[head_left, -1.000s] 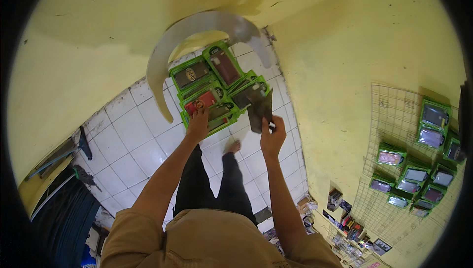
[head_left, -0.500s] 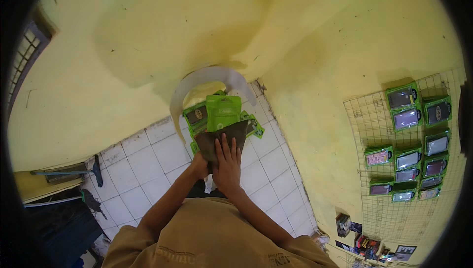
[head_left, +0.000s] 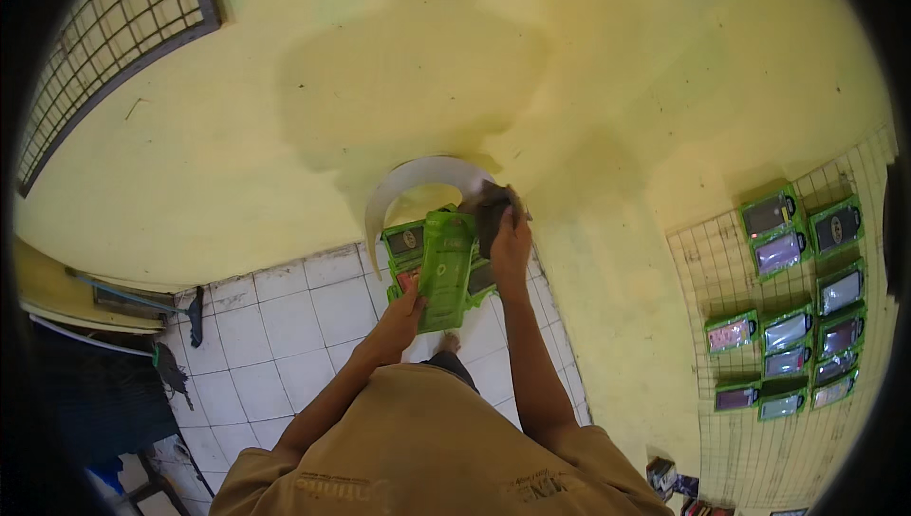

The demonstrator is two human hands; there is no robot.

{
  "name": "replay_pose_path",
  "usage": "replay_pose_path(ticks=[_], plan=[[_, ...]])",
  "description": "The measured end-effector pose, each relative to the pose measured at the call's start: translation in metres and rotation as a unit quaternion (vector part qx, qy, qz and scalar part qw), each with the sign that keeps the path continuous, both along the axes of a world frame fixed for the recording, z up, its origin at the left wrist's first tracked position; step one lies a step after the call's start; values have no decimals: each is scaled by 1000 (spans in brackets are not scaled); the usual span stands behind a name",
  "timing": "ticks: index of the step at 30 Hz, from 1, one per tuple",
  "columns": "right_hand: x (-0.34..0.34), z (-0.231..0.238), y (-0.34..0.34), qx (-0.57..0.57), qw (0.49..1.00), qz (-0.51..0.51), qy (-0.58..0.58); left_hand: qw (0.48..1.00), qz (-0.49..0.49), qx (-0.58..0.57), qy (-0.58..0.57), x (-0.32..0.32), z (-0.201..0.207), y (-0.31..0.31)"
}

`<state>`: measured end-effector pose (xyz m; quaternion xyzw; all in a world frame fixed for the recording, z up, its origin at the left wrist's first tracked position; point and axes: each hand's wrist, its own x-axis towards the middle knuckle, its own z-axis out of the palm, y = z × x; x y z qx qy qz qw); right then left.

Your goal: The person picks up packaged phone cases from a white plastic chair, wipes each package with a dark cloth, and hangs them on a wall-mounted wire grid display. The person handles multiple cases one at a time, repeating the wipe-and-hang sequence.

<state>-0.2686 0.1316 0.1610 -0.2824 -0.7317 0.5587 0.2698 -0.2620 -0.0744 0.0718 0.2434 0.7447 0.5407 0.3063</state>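
Note:
Upright in front of my torso is a flat green package [head_left: 446, 269], and my left hand [head_left: 399, 324] grips it by its lower left edge. My right hand [head_left: 511, 248] has its fingers closed around a bunched dark grey-brown cloth [head_left: 490, 215], held just right of the package's upper part. Below and behind the package lie several more green packages, among them one with a dark phone case [head_left: 406, 240] showing. Part of that pile is hidden by the held package.
A white curved band [head_left: 418, 172], like a chair's backrest, rises behind the pile against the yellow wall [head_left: 418, 70]. To the right, packaged phone cases [head_left: 783, 333] hang on a wire grid [head_left: 750, 459]. A broom [head_left: 195, 317] stands at left on the white tiled floor [head_left: 285, 326].
The cloth was spread over the green package between both hands. Now it is bunched in my right hand, off to the right, and the package's front is uncovered in my left hand.

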Motion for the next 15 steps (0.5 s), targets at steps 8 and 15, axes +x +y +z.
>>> replay_pose_path(ticks=[8,15], plan=[[19,-32,-45,392,901,153,-106,989,30,92,-109,2,-12,-1],[70,-38,38,-68,989,55,-120,953,107,201,-199,14,-32,-2]])
